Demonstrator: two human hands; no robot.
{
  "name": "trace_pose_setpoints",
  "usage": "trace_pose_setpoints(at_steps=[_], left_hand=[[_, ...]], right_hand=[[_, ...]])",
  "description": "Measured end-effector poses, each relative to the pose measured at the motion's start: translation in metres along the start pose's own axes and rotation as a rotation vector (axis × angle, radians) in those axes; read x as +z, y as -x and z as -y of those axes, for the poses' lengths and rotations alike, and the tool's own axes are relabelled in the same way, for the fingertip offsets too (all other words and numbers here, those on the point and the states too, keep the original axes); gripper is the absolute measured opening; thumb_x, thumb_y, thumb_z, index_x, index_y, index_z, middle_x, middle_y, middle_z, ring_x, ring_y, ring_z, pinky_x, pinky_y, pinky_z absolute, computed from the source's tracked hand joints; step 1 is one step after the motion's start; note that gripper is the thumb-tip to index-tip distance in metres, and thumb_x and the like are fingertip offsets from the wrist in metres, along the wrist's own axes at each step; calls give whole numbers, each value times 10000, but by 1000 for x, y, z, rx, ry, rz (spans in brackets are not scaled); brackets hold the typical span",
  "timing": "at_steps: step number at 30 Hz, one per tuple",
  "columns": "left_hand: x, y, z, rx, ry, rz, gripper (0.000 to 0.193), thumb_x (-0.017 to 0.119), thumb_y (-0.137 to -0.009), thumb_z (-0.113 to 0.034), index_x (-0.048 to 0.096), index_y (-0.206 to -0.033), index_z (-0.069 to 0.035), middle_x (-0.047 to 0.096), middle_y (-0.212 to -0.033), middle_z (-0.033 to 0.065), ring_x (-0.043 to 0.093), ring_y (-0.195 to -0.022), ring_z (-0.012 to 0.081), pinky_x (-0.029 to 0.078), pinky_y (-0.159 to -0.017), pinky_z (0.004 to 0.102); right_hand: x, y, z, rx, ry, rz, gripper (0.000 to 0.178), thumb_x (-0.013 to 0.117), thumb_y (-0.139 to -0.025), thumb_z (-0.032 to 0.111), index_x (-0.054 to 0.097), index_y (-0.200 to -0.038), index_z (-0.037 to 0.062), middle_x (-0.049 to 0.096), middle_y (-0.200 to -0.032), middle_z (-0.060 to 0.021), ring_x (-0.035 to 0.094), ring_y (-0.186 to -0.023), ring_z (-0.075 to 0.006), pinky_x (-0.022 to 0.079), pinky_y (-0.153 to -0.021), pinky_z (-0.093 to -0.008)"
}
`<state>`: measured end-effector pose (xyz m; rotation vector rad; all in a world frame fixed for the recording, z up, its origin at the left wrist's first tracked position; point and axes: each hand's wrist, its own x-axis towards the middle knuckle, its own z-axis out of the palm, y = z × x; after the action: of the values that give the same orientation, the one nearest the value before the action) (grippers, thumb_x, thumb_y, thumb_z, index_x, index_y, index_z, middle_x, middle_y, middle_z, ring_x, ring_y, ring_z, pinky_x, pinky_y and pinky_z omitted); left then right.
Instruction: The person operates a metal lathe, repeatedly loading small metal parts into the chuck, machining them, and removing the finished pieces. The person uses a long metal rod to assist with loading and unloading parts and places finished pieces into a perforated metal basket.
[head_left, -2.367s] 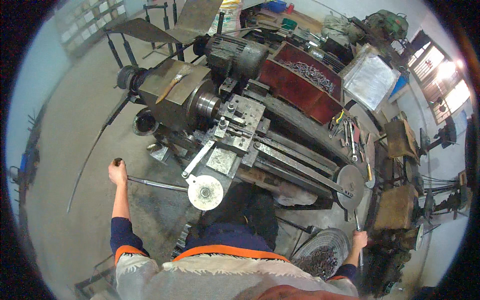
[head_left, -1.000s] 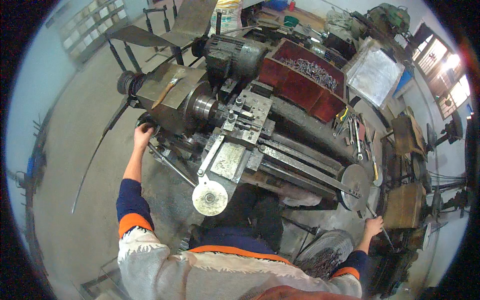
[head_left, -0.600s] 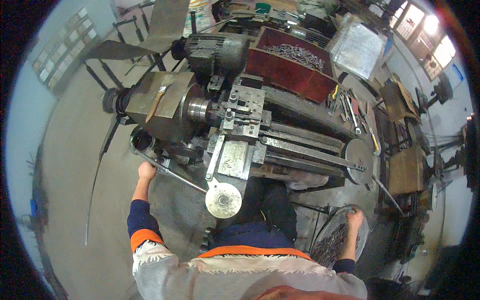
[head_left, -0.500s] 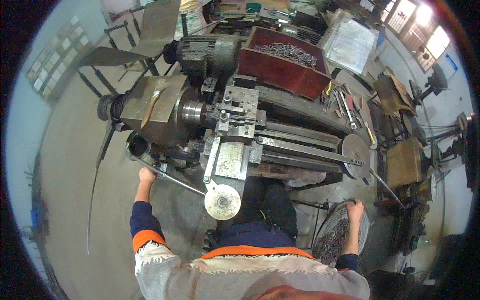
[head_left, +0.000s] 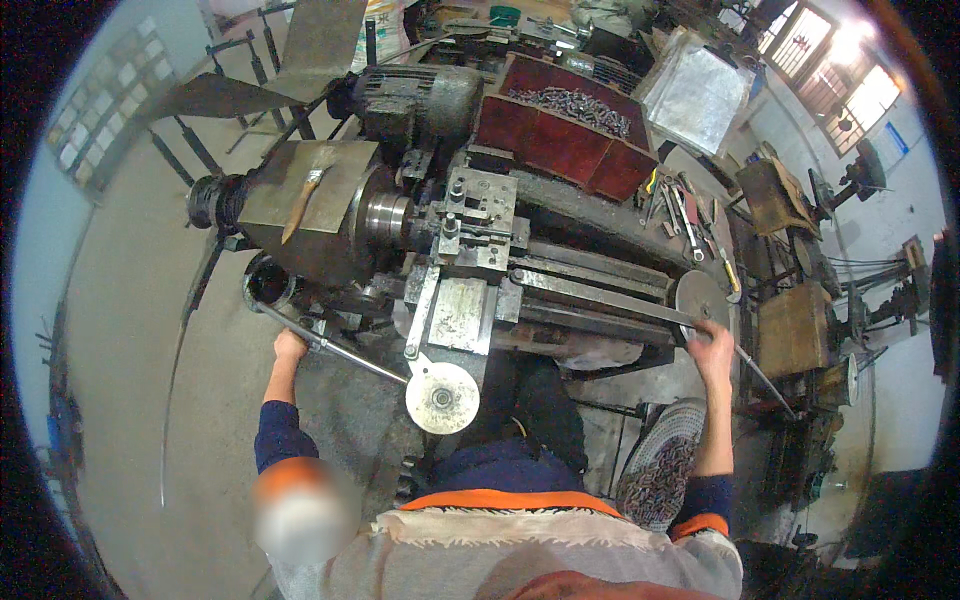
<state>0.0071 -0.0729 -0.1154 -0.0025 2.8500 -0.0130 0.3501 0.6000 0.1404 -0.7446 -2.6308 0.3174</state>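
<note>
Forearms in dark blue sleeves with orange cuffs come up from the lower edge, one to each end of a grey metal lathe (head_left: 480,270). Nearest the body, a pale round handwheel (head_left: 441,397) hangs off the front of the lathe's carriage, and a round wire basket of dark metal scraps (head_left: 660,465) stands on the floor by the right leg.

The left hand (head_left: 289,346) rests at the near end of a long thin steel bar (head_left: 340,350). The bar's long axis runs slantwise, from the dark round opening (head_left: 265,287) at the lathe's left end down and rightward toward the handwheel. The fingers are curled against the bar, though whether they fully grip it cannot be told.

The right hand (head_left: 714,345) lies at the rim of the grey round tailstock wheel (head_left: 700,298) at the right end of the bed, fingers bent over its edge; how tight the hold is cannot be told. A thin rod (head_left: 765,380) slants away just beside that hand.

Between the hands lie the carriage and tool post (head_left: 475,215). Farther back stand the boxy headstock (head_left: 310,205), a dark motor (head_left: 415,95), a red tray of metal turnings (head_left: 570,130) and loose hand tools (head_left: 685,205).
</note>
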Motion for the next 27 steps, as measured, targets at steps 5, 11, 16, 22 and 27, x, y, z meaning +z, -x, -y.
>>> trace_pose_setpoints(at_steps=[5,11,16,22,27], left_hand=[[-58,31,12,88,207,-49,362,595,-757,-265,577,-1071,-85,626,-974,154,589,-925,309,464,-800,408],[-206,112,95,-74,253,-583,314,537,-831,-246,576,-1096,-83,621,-864,197,619,-811,319,476,-672,402],[-165,165,216,-369,42,-622,413,540,-816,-392,587,-995,-23,637,-865,163,604,-803,361,469,-693,444],[-162,223,89,-461,64,-534,425,664,-703,-399,577,-906,-36,629,-817,159,609,-751,352,479,-668,437],[-147,234,21,-317,79,-666,338,680,-678,-280,556,-843,-12,605,-702,167,603,-692,360,474,-619,445]], right_hand=[[36,-83,138,-513,-250,16,381,661,-569,115,638,-945,57,622,-912,-133,586,-873,-300,468,-790,-374],[98,-110,339,-945,-201,183,304,649,-539,212,662,-805,66,629,-828,-100,543,-814,-290,456,-725,-375],[112,-96,400,-892,96,375,291,642,-520,240,669,-749,62,644,-809,-120,566,-862,-272,425,-750,-369],[110,-101,401,-875,151,495,303,609,-623,235,665,-878,81,643,-940,-106,584,-951,-251,393,-882,-421],[107,-105,384,-818,220,380,270,636,-566,265,677,-763,86,649,-840,-101,578,-908,-243,400,-823,-369]])
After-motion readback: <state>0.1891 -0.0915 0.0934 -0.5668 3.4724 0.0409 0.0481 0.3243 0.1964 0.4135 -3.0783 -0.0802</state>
